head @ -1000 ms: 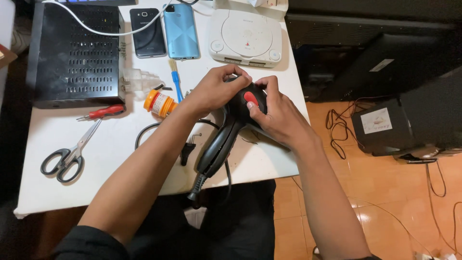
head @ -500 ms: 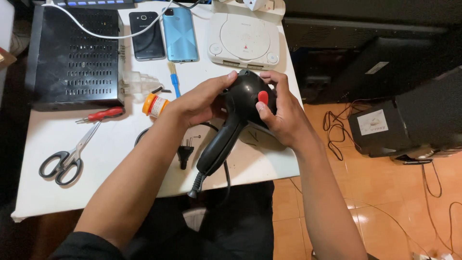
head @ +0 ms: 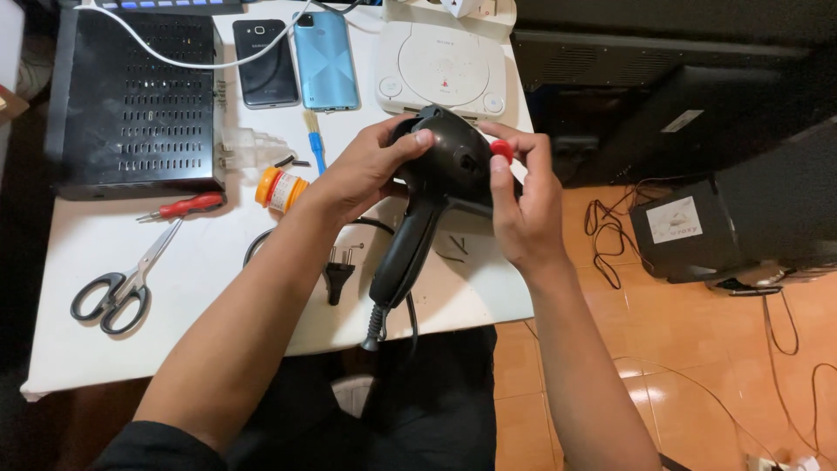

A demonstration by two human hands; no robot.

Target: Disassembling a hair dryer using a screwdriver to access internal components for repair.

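At the far left of the white table we see black-handled scissors lying flat, and above them a black perforated box with a white cable draped over its top. Just right of the scissors lies a red-handled screwdriver. Next comes a small orange pill bottle on its side with a white label; we cannot tell what is in it. Above it sit a clear plastic piece, a blue-handled brush, a black phone and a blue phone side by side.

Our left hand wraps its fingers over the rounded body of the black hair dryer, thumb on top, holding it firmly above the table's near right part. The dryer's handle slants down to the left, its cord running to a black plug lying on the table. Behind it rests a white round-lidded console.

Our right hand closes on the dryer's right side, fingertips pinching a small red part there.
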